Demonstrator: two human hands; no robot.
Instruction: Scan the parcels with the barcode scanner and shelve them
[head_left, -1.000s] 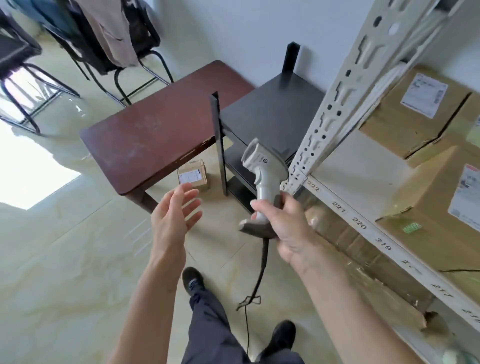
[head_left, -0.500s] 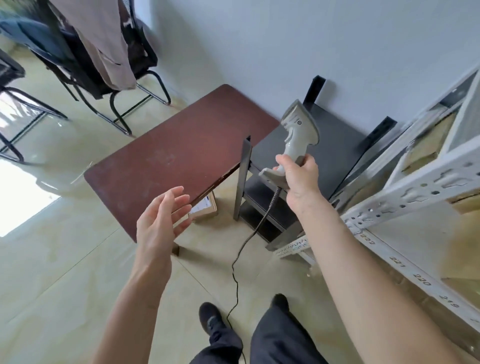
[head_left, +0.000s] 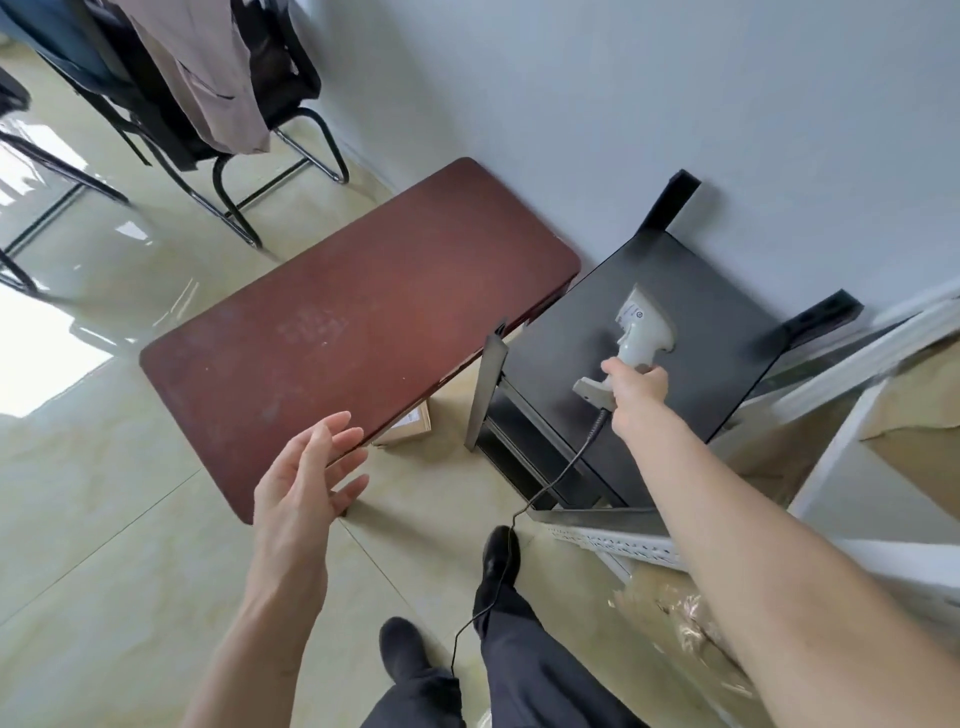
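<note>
My right hand (head_left: 635, 387) grips the handle of the grey-white barcode scanner (head_left: 641, 328), stretched out over the top of a black side stand (head_left: 717, 312). The scanner's head is at or just above the black surface; contact cannot be made out. Its black cable (head_left: 550, 483) trails down to the floor between my feet. My left hand (head_left: 306, 478) hangs empty in the air with relaxed, spread fingers, near the front corner of the brown table (head_left: 337, 322). A small cardboard parcel (head_left: 408, 423) with a white label lies on the floor, half hidden under the table.
A white metal shelf rack (head_left: 841, 364) with brown cardboard boxes (head_left: 919, 415) stands at the right. Black chairs (head_left: 218, 104) with a garment draped over one stand at the back left. Glossy tiled floor (head_left: 104, 519) spreads to the left. A grey wall runs behind the table.
My right hand has reached forward and lowered the scanner from mid-air down toward the black stand's top. The view has turned left, away from the shelf. My left hand stays open and empty.
</note>
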